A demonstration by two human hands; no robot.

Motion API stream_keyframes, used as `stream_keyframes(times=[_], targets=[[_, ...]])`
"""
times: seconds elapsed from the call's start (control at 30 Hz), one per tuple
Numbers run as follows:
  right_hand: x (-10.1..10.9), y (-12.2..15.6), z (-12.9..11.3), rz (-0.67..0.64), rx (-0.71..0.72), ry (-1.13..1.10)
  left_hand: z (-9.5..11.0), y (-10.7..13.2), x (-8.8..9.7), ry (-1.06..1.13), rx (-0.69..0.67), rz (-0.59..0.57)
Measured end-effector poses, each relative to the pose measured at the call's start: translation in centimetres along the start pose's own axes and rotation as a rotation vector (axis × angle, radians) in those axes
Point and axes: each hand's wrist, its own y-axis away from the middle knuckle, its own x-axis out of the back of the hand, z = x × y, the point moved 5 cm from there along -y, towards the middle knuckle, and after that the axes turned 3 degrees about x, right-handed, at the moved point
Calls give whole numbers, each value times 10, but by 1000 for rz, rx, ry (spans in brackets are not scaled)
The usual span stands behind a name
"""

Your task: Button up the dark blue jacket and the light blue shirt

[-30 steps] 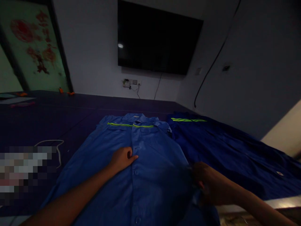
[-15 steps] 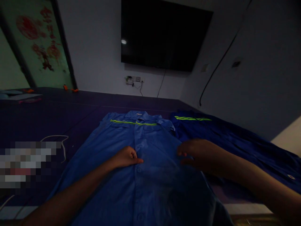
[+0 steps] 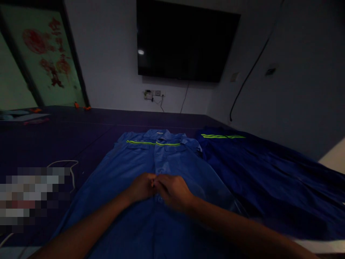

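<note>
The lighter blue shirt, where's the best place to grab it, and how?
I'd take the lighter blue shirt by its shoulders, one hand either side of the collar, pinching down from above. It lies flat, front up, with the collar at the far end, so those top edges probably offer the easiest cloth to pinch.

Looks like a living room in a home, judging by the wall-mounted television [image 3: 185, 43], socket plates [image 3: 157, 93] and door [image 3: 44, 61] with red decorations [image 3: 34, 41].

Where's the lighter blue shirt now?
Head view, lower centre: the lighter blue shirt lies beneath the left hand and right hand, left of the dark blue garment.
</note>
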Motion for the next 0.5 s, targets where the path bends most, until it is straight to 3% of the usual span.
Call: stream_keyframes(times=[0.2, 0.5], targets=[[-27, 42, 29, -104, 142, 109, 7, 6, 5, -233, 139, 99], [-32, 35, 23, -112, 183, 74, 8, 6, 3, -316, 196, 135]])
